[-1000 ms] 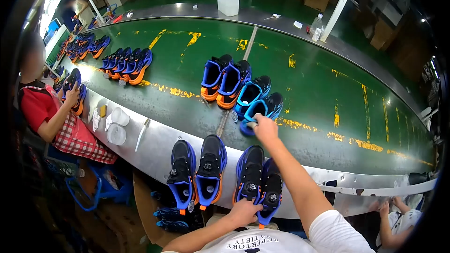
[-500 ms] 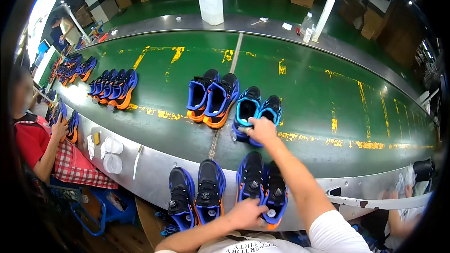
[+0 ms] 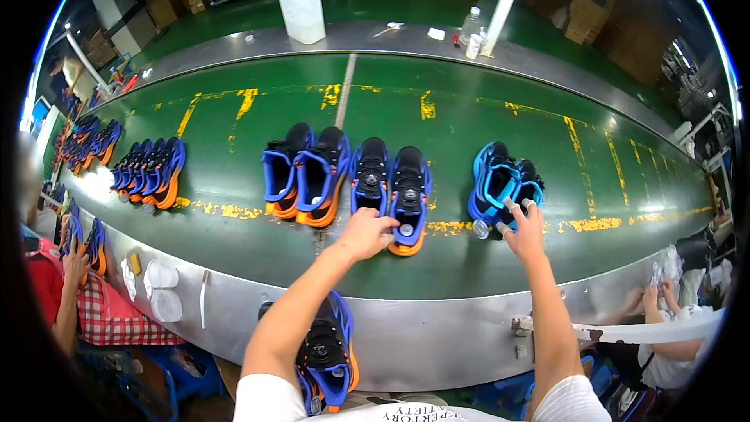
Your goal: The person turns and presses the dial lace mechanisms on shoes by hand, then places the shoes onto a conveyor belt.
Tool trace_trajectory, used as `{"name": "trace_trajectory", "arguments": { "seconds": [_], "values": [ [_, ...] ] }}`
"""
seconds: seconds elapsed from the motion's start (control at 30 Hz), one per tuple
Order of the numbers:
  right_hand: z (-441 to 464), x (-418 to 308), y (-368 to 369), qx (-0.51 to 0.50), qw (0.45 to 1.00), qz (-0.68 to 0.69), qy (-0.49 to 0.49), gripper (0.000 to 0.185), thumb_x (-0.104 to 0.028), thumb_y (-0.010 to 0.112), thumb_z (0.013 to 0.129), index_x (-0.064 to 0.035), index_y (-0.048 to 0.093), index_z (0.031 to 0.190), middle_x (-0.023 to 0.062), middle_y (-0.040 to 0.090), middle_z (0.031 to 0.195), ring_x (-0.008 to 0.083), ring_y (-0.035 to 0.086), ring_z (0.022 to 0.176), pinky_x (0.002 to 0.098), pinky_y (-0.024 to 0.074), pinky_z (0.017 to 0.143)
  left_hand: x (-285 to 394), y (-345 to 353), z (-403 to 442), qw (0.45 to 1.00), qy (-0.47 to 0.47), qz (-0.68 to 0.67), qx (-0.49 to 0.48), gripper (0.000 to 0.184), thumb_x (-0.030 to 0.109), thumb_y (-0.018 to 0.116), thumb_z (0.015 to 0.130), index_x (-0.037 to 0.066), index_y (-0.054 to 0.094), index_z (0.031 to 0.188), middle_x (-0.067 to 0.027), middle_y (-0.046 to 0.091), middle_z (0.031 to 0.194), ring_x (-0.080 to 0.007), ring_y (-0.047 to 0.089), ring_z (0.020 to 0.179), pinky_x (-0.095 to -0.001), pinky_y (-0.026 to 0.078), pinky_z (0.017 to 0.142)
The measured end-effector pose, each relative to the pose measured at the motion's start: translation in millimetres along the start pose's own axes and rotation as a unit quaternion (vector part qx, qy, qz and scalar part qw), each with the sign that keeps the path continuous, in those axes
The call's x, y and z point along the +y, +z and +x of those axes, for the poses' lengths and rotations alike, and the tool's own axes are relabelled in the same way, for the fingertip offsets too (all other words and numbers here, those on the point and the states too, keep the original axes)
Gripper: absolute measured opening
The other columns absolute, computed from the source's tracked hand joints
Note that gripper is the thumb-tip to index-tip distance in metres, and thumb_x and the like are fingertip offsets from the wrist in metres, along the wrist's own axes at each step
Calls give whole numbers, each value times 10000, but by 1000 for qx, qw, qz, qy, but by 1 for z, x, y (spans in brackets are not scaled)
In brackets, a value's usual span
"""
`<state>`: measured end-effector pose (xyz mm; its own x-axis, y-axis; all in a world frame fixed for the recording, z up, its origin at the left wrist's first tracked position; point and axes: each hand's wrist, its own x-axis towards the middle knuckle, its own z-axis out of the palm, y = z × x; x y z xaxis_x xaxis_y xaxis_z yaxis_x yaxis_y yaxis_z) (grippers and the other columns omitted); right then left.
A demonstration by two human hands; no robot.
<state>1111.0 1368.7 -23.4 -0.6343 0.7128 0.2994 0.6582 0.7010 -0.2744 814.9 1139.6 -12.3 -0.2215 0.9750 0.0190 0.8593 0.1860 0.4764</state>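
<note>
1. The left hand (image 3: 363,234) lies over the heels of a black-and-blue pair (image 3: 408,187), fingers partly curled across the gap between the two shoes; how firmly it grips cannot be told
2. That pair sits on the green belt (image 3: 625,180), heels towards the near edge and toes towards the far edge, a round dial on each tongue
3. The right hand (image 3: 525,233) is at the heels of a light-blue-lined pair (image 3: 492,186), its fingers spread — whether the tips touch the shoes is unclear
4. This second pair stands further right on the belt, well apart from the first, also closer to the near edge than to the far one
5. Just left of the black-and-blue pair stands an orange-soled pair (image 3: 316,180), openings towards the near edge
6. Below the left forearm, more shoes (image 3: 328,344) rest on the metal ledge (image 3: 437,328) along the belt's near edge, partly hidden by the arm
7. Towards the belt's left end stands a row of shoes (image 3: 152,172); a co-worker's hand (image 3: 74,266) is at other shoes by the near edge there
8. On that ledge, left of the arms, lie white tubs (image 3: 166,305) and a brush (image 3: 204,301); beyond the far edge stands a white jug (image 3: 301,12)
</note>
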Motion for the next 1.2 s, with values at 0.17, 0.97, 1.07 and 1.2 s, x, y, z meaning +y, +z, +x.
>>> {"name": "trace_trajectory", "arguments": {
  "seconds": [0.17, 0.97, 1.07, 1.2],
  "values": [
    [-91, 2, -31, -38, 993, 108, 40, 447, -73, 702, 685, -96, 615, 1123, 200, 555, 1088, 391, 537, 1022, 461, 457, 876, -23, -78, -27, 967, -58, -38, 245, 350, 145, 697, 709, 24, 633, 1031, -179, 618, 1036, -361, 558, 1029, -431, 433, 934],
    [-178, -100, -154, -29, 905, 422, -38, 670, -217, 657, 824, -89, 382, 1422, 192, 402, 1357, 361, 425, 1212, 402, 373, 1014, 137, -22, -124, 969, -202, -39, 135, 386, 305, 659, 803, -40, 651, 976, -217, 680, 889, -358, 648, 818, -404, 502, 753],
    [-197, -100, -158, -51, 914, 396, -77, 748, -225, 709, 794, -91, 358, 1441, 214, 363, 1396, 398, 397, 1235, 408, 346, 1045, 224, 44, -143, 971, -238, 15, 0, 407, 347, 624, 838, -38, 615, 969, -241, 648, 887, -388, 605, 814, -435, 476, 767],
    [-255, -71, -98, -126, 913, 389, 21, 507, -128, 652, 815, -81, 492, 1294, 165, 454, 1223, 377, 443, 1158, 439, 421, 948, 240, 149, -182, 979, -164, -39, -112, 528, 445, 551, 862, -74, 630, 908, -300, 640, 924, -454, 613, 890, -493, 471, 817]
  ]
}}
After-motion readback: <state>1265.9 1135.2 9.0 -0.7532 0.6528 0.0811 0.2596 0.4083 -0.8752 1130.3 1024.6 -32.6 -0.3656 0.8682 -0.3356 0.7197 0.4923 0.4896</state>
